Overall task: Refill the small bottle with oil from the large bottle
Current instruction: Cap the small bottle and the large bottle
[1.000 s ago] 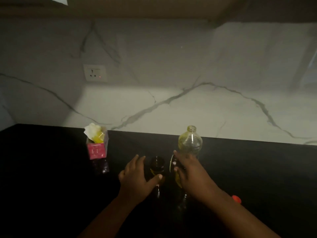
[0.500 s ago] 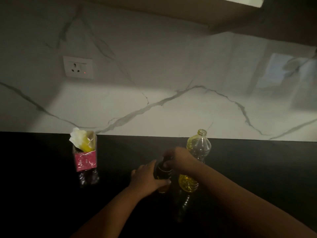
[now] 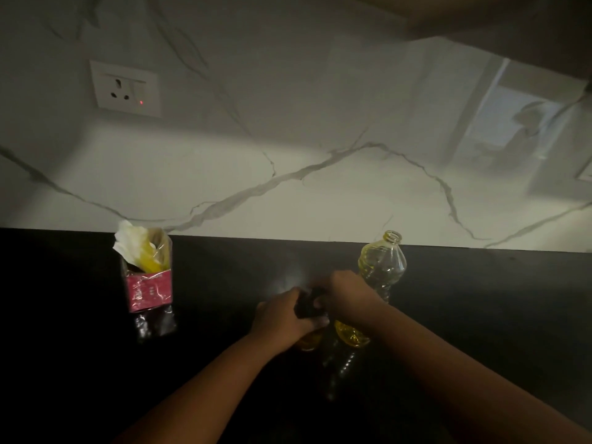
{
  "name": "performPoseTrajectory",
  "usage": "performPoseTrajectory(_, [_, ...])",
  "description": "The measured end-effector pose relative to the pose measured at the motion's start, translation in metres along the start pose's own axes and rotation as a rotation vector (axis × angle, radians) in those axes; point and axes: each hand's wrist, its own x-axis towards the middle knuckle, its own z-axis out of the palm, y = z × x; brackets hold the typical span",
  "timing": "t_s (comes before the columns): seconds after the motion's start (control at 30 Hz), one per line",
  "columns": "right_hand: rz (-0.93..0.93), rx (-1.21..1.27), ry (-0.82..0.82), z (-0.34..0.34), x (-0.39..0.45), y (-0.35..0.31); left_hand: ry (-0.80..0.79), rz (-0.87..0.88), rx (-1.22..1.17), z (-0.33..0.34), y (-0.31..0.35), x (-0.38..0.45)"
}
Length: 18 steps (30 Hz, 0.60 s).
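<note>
The left hand (image 3: 282, 318) is wrapped around the body of the small bottle (image 3: 308, 338), fingers closed on it from the left side, so that only a dark upper section and a patch of amber near the base remain visible below the palm. The right hand (image 3: 344, 294) is closed over the top of the same bottle, its fingertips (image 3: 318, 304) pinching the dark cap area; whether the cap is on or loose cannot be determined in the dim light. The small bottle stands upright on the black countertop (image 3: 480, 315), between the two hands. The large bottle (image 3: 382, 267) stands upright just beside it on the right, directly behind the right hand and wrist, uncapped, with its open neck at the top and yellow oil visible at the base. Neither hand touches it. Well apart to the left, a pink carton (image 3: 148, 290) holding white paper and a yellow item stands on the countertop. A wall socket (image 3: 125, 88) with a red indicator sits on the marble backsplash (image 3: 320, 187).
</note>
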Motion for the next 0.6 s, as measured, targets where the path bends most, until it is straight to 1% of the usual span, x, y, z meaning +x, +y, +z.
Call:
performPoseTrajectory(0.17, [-0.033,-0.096,0.046,0.005,-0.005,-0.001,0.005,-0.002,-0.052,0.004,-0.001,0.000])
performPoseTrajectory(0.3, [-0.062,-0.070,0.084,0.014,-0.010,0.004,0.029,-0.012,-0.061,0.005,0.000,-0.002])
performPoseTrajectory(0.37, [-0.070,0.004,0.098,0.020,-0.016,0.008,0.037,-0.014,-0.054,0.005,0.002,-0.003])
performPoseTrajectory(0.47, [-0.078,0.207,0.146,0.026,-0.030,0.015,0.039,-0.018,0.034,0.004,0.007,-0.005])
performPoseTrajectory(0.53, [-0.064,0.348,0.251,0.028,-0.044,0.024,0.052,-0.049,0.079,0.006,0.011,-0.008])
performPoseTrajectory(0.6, [-0.034,0.475,0.399,0.028,-0.062,0.034,0.167,-0.036,0.073,0.012,0.016,-0.013])
